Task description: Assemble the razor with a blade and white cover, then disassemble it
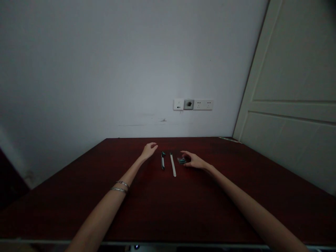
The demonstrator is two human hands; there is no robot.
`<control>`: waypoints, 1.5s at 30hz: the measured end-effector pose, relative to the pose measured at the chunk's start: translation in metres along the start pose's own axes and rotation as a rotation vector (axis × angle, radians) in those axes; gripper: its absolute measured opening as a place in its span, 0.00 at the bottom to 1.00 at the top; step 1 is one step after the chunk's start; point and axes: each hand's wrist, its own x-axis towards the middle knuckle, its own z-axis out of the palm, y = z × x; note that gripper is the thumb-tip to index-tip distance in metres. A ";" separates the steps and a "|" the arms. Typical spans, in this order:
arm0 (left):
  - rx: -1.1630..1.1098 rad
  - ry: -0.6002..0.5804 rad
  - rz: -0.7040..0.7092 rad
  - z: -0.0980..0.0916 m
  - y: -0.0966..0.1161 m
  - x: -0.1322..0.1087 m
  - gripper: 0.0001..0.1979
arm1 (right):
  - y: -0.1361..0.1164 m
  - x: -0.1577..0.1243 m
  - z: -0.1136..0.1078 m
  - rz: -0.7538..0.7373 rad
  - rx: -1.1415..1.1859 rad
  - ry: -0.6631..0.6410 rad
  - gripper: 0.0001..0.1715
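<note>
My left hand (149,149) is just above the dark red table, left of a dark razor-like tool (163,161) with a light strip on its handle. Its fingers are apart and hold nothing. A slim pale strip (173,165) with a dark tip lies to the right of that tool. Beside the strip, a small clear packet (181,160) with dark green contents rests on the table. My right hand (191,160) is at the packet's right side, thumb and fingers spread around that edge; whether they touch it is too small to tell.
The dark red table (162,210) meets a pale wall behind, where sockets (203,104) and switch plates are mounted. A pale panelled door (294,133) stands at the right. Some thin flat thing (229,139) lies at the table's back right corner.
</note>
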 end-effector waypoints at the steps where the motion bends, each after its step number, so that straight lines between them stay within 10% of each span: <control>1: 0.001 0.010 -0.020 -0.004 -0.007 0.000 0.14 | 0.002 0.002 0.001 0.007 -0.009 0.009 0.42; 9: 0.012 0.051 -0.101 -0.013 -0.037 0.001 0.13 | 0.017 0.006 0.009 0.001 -0.019 0.095 0.34; 34: 0.230 -0.088 0.011 -0.001 -0.031 -0.017 0.14 | 0.036 0.010 0.011 0.039 0.129 0.225 0.32; 45: 0.622 -0.225 -0.131 0.002 -0.049 -0.029 0.30 | 0.061 -0.012 -0.027 0.223 -0.509 0.335 0.27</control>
